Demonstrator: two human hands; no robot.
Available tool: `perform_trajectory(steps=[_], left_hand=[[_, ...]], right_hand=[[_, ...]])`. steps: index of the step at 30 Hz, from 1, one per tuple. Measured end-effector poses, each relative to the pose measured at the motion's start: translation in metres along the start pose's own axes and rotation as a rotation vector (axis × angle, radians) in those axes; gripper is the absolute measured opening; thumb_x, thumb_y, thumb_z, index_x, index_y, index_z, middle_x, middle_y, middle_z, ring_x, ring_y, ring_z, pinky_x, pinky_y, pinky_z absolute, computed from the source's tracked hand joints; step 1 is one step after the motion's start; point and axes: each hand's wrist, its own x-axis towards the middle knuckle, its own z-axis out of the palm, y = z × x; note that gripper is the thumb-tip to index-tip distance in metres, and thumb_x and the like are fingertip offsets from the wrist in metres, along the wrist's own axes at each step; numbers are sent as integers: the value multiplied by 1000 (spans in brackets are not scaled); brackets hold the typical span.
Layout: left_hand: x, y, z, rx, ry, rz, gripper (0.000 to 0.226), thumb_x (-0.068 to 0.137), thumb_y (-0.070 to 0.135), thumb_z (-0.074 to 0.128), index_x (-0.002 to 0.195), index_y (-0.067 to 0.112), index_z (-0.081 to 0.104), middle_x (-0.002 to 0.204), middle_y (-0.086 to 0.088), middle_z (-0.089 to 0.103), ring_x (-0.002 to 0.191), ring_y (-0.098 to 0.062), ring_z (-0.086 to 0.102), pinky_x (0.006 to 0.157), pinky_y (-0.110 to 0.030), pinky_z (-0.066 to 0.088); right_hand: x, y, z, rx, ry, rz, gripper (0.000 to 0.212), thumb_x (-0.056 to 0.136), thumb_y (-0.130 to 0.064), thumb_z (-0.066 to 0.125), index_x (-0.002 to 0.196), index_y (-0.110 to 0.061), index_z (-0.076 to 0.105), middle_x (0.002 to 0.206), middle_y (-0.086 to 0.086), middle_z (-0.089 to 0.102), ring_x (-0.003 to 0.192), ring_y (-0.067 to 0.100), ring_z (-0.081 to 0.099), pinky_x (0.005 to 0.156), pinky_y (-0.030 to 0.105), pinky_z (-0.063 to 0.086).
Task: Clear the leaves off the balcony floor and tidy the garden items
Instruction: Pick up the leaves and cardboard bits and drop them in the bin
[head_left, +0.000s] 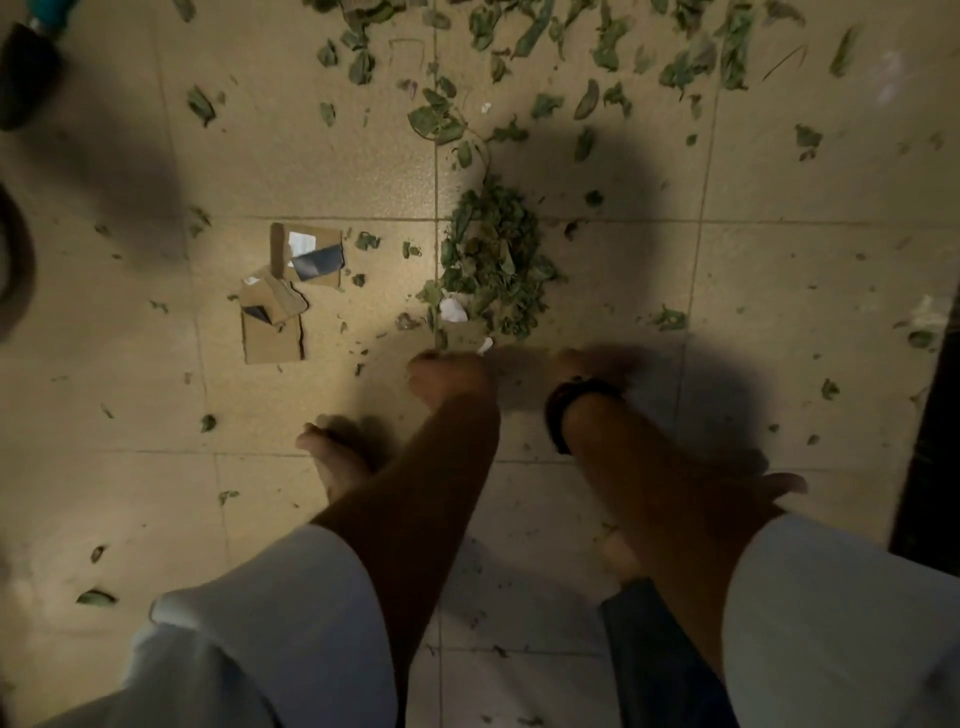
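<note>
Both my hands reach down to the near edge of the leaf pile (488, 260) on the floor tiles (311, 171). My left hand (449, 376) has its grip curled, apparently pinching a cardboard scrap (462, 335); my right hand (592, 366) lies in shadow, its grip unreadable. I should scoop low from both sides, so loose leaves stay gathered.

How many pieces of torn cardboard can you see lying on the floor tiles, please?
2 clearly: one cardboard piece left of the leaf pile, another cardboard piece just below it, nearer the person. A third scrap may sit at the pile's near edge, by the left hand.
</note>
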Motion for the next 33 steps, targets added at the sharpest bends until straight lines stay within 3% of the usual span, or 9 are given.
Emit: perform_trajectory(steps=[4, 9, 13, 15, 19, 23, 26, 30, 33], left_hand=[[-11, 34, 7, -131, -193, 266, 23, 89, 10, 60, 109, 21, 65, 108, 1, 68, 100, -19, 64, 88, -38, 57], [17, 31, -30, -137, 37, 347, 24, 93, 5, 54, 110, 20, 61, 112, 4, 59, 104, -14, 57, 79, -22, 48], [53, 32, -59, 55, 93, 285, 56, 81, 23, 77, 129, 11, 52, 129, -7, 52, 114, -23, 54, 92, -36, 53], [60, 35, -56, 218, 95, 237, 71, 75, 31, 82, 132, 10, 46, 132, -10, 46, 117, -27, 50, 100, -41, 49], [36, 53, -25, 198, -18, 358, 57, 81, 18, 76, 129, 8, 48, 130, -11, 49, 110, -26, 53, 92, -37, 53], [7, 65, 0, 98, -229, 508, 44, 85, 5, 68, 127, 12, 55, 111, 1, 58, 100, -16, 56, 78, -26, 53], [6, 71, -13, 78, -162, 571, 39, 89, 1, 60, 126, 14, 56, 110, 4, 57, 103, -13, 55, 79, -18, 49], [41, 68, -54, 109, 0, 629, 31, 93, 8, 56, 122, 18, 57, 119, 2, 60, 111, -14, 58, 93, -26, 50], [69, 65, -82, 172, 129, 707, 29, 93, 14, 60, 122, 17, 58, 122, -1, 60, 112, -14, 58, 98, -28, 50]], right_hand=[[-39, -65, 7, 411, -207, -290, 42, 90, -1, 48, 132, -2, 51, 121, 12, 60, 113, 23, 55, 95, 29, 44], [14, -16, -79, 88, 317, -294, 41, 87, 0, 46, 127, -7, 54, 124, 16, 57, 118, 34, 51, 95, 35, 38], [72, 5, -123, 29, -272, -115, 33, 98, 10, 34, 127, 26, 40, 134, 44, 39, 120, 48, 44, 72, 12, 43], [80, 5, -121, 137, -303, -116, 36, 102, 3, 29, 128, 25, 37, 138, 42, 37, 121, 45, 46, 63, 4, 41], [64, -4, -80, -84, 375, -76, 55, 93, -25, 56, 135, 2, 35, 141, 23, 41, 128, 35, 44, 101, 35, 40], [15, -49, -35, -138, 48, -545, 60, 82, -4, 56, 139, -8, 40, 134, 17, 49, 125, 32, 47, 103, 36, 42], [24, -42, -66, -53, 140, -593, 59, 81, 1, 52, 138, -12, 45, 132, 14, 53, 123, 29, 48, 99, 31, 39], [84, 13, -166, -181, 533, -244, 49, 84, -28, 54, 127, -7, 46, 128, 20, 50, 118, 37, 49, 97, 41, 42], [109, 54, -231, -174, 542, 37, 59, 92, -33, 48, 142, -4, 31, 145, 27, 33, 132, 46, 34, 109, 53, 29]])
